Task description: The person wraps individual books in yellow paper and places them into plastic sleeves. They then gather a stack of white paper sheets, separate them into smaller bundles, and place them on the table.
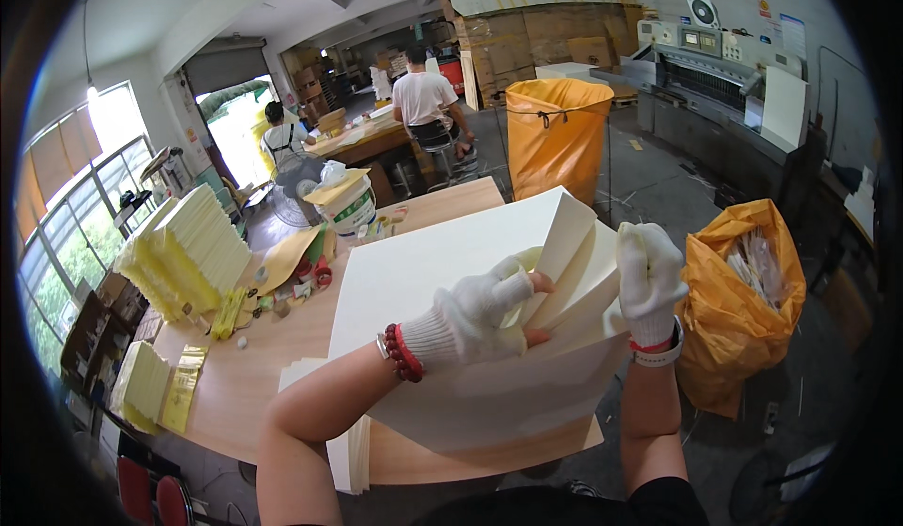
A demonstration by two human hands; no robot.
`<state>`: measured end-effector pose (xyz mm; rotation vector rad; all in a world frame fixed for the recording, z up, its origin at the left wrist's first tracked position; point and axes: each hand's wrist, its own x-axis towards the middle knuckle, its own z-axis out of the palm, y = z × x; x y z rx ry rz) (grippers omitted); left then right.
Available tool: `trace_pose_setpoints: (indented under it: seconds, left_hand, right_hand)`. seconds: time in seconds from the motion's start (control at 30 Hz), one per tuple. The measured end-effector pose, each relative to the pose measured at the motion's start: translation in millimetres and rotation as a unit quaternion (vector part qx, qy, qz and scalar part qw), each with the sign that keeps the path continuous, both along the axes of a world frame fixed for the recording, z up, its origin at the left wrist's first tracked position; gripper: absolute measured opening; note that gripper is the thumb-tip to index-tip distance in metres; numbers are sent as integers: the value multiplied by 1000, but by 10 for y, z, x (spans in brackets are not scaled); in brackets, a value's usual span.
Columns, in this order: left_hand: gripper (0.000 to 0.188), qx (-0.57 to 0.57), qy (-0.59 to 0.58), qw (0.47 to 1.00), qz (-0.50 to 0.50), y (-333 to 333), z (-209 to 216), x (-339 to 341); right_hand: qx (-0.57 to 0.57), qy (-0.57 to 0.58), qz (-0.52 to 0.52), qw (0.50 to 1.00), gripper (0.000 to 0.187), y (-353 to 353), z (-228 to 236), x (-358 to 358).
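A thick bundle of large white paper sheets (433, 253) lies over the wooden table, its right end lifted and fanned apart. My left hand (484, 314), in a white knit glove with bare fingertips showing, grips the sheets near the fanned end; its thumb and a finger press on the layers. My right hand (649, 272), also in a white glove, is closed at the right edge of the sheets, and its fingertips are partly hidden. Beneath the bundle, more white sheets (350, 460) stick out at the table's near edge.
Yellow-edged stacks (193, 249) stand on the wooden table (282, 366) at the left, near scissors and small red items. A white bucket (350, 208) stands farther back. Orange bags (555, 141) are beyond and to the right. Two people (428, 98) sit at a far table.
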<state>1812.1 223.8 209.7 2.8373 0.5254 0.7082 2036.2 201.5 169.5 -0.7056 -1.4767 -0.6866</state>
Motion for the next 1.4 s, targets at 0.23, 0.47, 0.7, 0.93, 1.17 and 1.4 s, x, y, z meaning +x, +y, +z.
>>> trace_pose_setpoints:
  seconds: [0.23, 0.47, 0.7, 0.93, 1.17, 1.4]
  left_hand:
    - [69, -30, 77, 996, -37, 1, 86, -18]
    - [59, 8, -18, 999, -30, 17, -7, 24]
    - [49, 1, -15, 999, -35, 0, 2, 25]
    - [42, -96, 58, 994, -15, -49, 85, 31]
    - [47, -17, -14, 999, -38, -62, 36, 42]
    - [45, 2, -10, 999, -35, -56, 43, 45]
  right_hand:
    - [12, -46, -60, 997, 16, -67, 93, -28]
    - [-5, 7, -12, 1000, 12, -5, 61, -25]
    - [-24, 54, 27, 998, 12, -39, 85, -68]
    - [-34, 70, 27, 997, 12, -35, 73, -69]
    - [-39, 64, 49, 996, 8, -1, 8, -6]
    - [57, 39, 4, 998, 9, -7, 52, -117]
